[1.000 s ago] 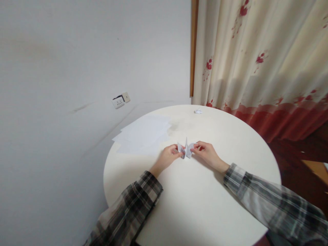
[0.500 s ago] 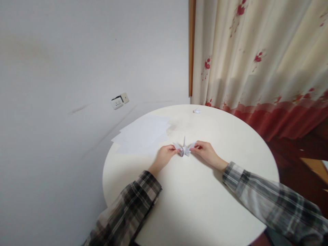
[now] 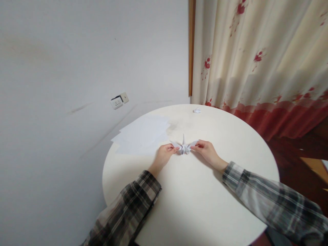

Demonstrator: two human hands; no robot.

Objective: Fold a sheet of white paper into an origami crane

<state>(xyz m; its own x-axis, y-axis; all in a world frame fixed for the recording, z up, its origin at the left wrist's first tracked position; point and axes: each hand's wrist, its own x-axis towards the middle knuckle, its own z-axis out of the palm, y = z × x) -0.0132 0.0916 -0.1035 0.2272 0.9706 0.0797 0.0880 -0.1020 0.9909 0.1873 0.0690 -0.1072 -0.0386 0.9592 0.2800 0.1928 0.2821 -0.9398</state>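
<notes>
A white folded paper crane (image 3: pixel 184 149) is held between my two hands, low over the round white table (image 3: pixel 189 194). My left hand (image 3: pixel 164 154) pinches its left wing between thumb and fingers. On the other side my right hand (image 3: pixel 205 151) grips the right wing the same way. One thin point of the crane stands up at the far side, and the wings spread out to both sides. My fingertips hide part of each wing.
Loose sheets of white paper (image 3: pixel 143 135) overlap on the table's left side. A small folded or crumpled white paper piece (image 3: pixel 197 110) lies near the far edge. Behind are a wall with a socket (image 3: pixel 117 103) and a flowered curtain (image 3: pixel 238 61).
The wings have been drawn slightly farther apart, and the crane's middle looks flatter and more opened out. Both hands keep their pinch on the wings.
</notes>
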